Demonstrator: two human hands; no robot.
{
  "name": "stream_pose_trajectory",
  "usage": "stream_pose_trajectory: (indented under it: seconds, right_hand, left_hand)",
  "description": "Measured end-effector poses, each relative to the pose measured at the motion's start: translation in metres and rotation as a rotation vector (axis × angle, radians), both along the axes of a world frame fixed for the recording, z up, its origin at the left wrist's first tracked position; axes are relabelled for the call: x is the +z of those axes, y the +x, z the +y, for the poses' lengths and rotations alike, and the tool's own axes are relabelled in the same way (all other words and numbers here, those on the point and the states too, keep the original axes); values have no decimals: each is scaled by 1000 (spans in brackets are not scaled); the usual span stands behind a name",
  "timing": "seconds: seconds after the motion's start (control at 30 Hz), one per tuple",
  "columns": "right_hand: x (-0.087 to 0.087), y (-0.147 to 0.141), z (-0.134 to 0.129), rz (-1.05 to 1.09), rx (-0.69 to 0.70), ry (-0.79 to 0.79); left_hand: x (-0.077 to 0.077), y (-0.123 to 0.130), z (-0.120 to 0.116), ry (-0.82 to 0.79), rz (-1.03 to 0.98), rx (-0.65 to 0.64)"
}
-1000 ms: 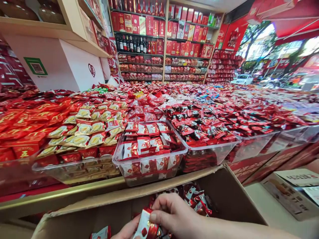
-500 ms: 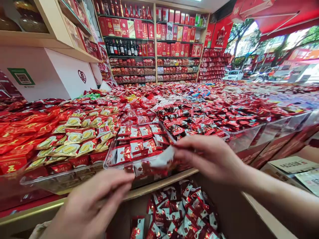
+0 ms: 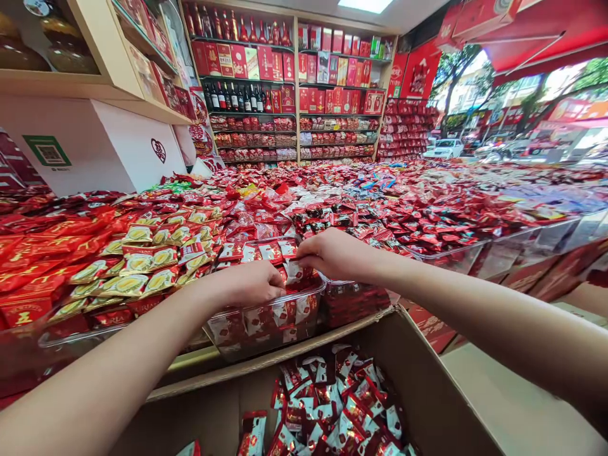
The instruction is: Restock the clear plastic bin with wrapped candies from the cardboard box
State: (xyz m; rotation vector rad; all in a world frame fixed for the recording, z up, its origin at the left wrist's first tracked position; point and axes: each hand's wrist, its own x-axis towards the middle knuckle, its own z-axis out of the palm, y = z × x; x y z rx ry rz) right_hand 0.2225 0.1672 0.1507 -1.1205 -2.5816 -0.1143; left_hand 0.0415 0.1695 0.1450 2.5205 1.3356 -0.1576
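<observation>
My right hand (image 3: 327,253) is over the right side of a clear plastic bin (image 3: 270,303), its thumb and fingers pinching a small red-and-white candy packet (image 3: 294,271). Beside it, my left hand (image 3: 256,282) reaches over the bin's front with fingers curled downward. Whatever those fingers touch or hold is hidden behind the hand. Rows of the same packets (image 3: 268,252) fill the bin, and more show through its front wall. Below stands an open cardboard box (image 3: 427,380) with a loose heap of matching packets (image 3: 327,405).
Gold durian-printed packets (image 3: 142,259) and red bags (image 3: 47,272) lie to the left. Dark red wrapped candies (image 3: 351,218) sit to the right, with more clear bins (image 3: 456,256) along the counter edge. Shelves of bottles and boxes (image 3: 266,60) stand at the back.
My right hand has moved left and up with the packet, from the bin's front corner to over its rows. My left hand has come forward and right from before the bin, its fingers now curled in.
</observation>
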Motion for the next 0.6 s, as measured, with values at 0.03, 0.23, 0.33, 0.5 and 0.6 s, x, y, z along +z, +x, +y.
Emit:
stream_pose_trajectory:
  seconds: [0.03, 0.23, 0.33, 0.5, 0.6]
  right_hand:
    - [1, -1, 2, -53, -3, -1]
    - [11, -19, 1, -407, -27, -164]
    - [14, -30, 0, -545, -42, -214]
    - [13, -37, 4, -617, 12, -220]
    - [14, -35, 4, -598, 33, -211]
  left_hand:
    - [1, 0, 0, -11, 3, -8]
    - [1, -3, 2, -43, -13, -18]
    - [0, -4, 2, -44, -24, -16]
    - [2, -2, 1, -39, -64, -15]
    - [3, 0, 0, -67, -59, -19]
